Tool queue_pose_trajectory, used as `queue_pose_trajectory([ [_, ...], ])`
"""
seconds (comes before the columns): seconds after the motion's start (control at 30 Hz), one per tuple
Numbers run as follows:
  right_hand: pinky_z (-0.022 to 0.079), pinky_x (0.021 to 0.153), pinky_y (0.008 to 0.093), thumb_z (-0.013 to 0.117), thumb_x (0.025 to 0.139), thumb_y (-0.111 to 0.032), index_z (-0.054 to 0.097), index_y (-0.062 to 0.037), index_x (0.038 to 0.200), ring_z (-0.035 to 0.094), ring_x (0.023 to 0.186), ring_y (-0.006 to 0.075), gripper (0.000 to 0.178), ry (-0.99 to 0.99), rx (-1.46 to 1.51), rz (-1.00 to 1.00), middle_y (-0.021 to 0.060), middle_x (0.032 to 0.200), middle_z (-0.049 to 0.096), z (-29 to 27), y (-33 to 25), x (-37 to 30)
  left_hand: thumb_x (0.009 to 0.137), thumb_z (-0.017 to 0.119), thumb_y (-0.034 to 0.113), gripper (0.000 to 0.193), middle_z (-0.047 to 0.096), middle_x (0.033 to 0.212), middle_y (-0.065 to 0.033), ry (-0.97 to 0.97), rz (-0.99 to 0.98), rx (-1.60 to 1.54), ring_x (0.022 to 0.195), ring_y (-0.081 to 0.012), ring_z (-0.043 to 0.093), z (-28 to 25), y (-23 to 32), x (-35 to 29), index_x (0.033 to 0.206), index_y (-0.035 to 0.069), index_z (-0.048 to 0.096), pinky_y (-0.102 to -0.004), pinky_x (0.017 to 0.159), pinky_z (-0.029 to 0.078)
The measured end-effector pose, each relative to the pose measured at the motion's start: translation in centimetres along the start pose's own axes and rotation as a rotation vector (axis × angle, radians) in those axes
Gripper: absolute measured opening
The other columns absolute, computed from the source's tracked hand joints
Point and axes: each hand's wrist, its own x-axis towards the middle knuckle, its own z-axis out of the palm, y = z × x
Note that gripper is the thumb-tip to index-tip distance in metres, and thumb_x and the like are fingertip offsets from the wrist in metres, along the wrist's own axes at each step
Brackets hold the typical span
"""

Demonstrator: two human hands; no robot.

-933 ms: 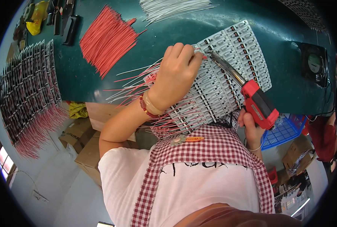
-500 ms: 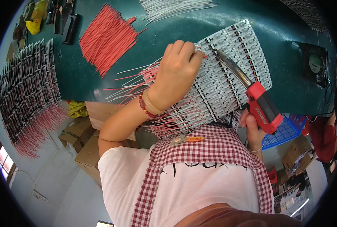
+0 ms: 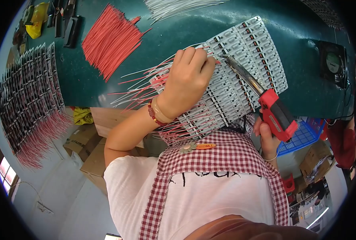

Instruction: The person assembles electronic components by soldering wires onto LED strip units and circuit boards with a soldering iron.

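My left hand (image 3: 186, 82) is closed in a pinch over a rack of small grey parts (image 3: 242, 74) set in long rows. A thin red wire (image 3: 218, 62) pokes out at its fingertips. In my right hand (image 3: 268, 140), fingers wrapped round the handle, is a red and black soldering gun (image 3: 277, 114). Its bent metal tip points left and rests at or just above a row, close to my left fingertips; contact cannot be made out. Red and white wires (image 3: 140, 90) stick out leftward from the rows beneath my left wrist.
A bundle of red wires (image 3: 112, 42) and a bundle of white wires (image 3: 178, 8) lie on the green table (image 3: 78, 80). At left hang wired rows of parts (image 3: 30, 96). A black device (image 3: 333, 64) stands at right, above a blue basket (image 3: 302, 138). Cardboard boxes (image 3: 94, 168) sit below.
My left hand has shifted slightly toward me, still pinched. The soldering gun's tip has also come a little nearer to me along the row.
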Motion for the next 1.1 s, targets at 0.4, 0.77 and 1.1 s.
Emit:
queue_pose_trajectory([
  [0.4,0.05,0.074,0.03,0.068,0.089,-0.006,0.064,0.002,0.113,0.061,0.084,0.0143,0.025,-0.106,-0.028,0.07,0.0059,0.096,0.065,-1.7,1.0,-0.2,0.074,0.065,0.004,0.014,0.046,0.081,-0.0092,-0.036,0.035,0.013,0.079,-0.0235,0.049,0.0,0.0,0.3,0.086,-0.003,0.064,-0.0347,0.069,0.041],
  [0.77,0.039,0.051,0.0237,0.064,0.094,-0.032,0.05,0.0041,0.13,0.047,0.055,0.0094,0.053,0.036,-0.148,-0.067,0.0056,0.071,0.056,-1.0,1.1,-0.5,0.074,0.066,0.002,0.02,0.05,0.081,-0.0066,-0.079,-0.033,0.051,0.077,-0.0222,0.052,-0.3,0.7,0.4,0.094,0.002,0.068,-0.0345,0.067,0.04],
  [1.1,0.051,0.082,0.0321,0.071,0.089,-0.011,0.064,0.0007,0.119,0.063,0.094,0.017,0.033,-0.053,-0.028,0.071,0.0081,0.105,0.067,-1.7,1.2,-0.6,0.077,0.066,0.006,0.013,0.049,0.082,-0.0096,-0.051,0.023,0.042,0.079,-0.0241,0.05,-0.2,0.3,-0.3,0.086,-0.002,0.063,-0.0355,0.07,0.043],
])
